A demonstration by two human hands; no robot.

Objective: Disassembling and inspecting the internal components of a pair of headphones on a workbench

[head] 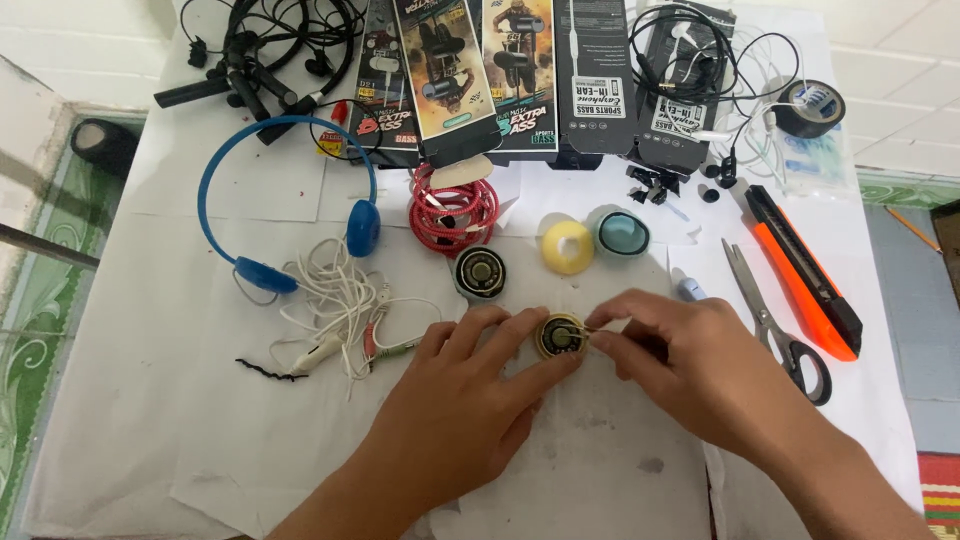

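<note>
Both hands meet at the near middle of the table point(180, 400), draped in white paper: the left hand point(465, 395) pinches a small round gold speaker driver point(560, 336), the right hand point(690, 365) grips a thin tool against it. Farther back lie a second driver point(480, 272), blue headphones point(290, 200), scissors point(775, 320), an orange cutter point(805, 270) and boxes point(500, 70). Pale tiled floor point(905, 60) surrounds it all.

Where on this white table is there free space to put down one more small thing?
Bare cloth lies left of the left hand, below the blue headphones. The top edge around the boxes is crowded, and the scissors fill the right.
</note>
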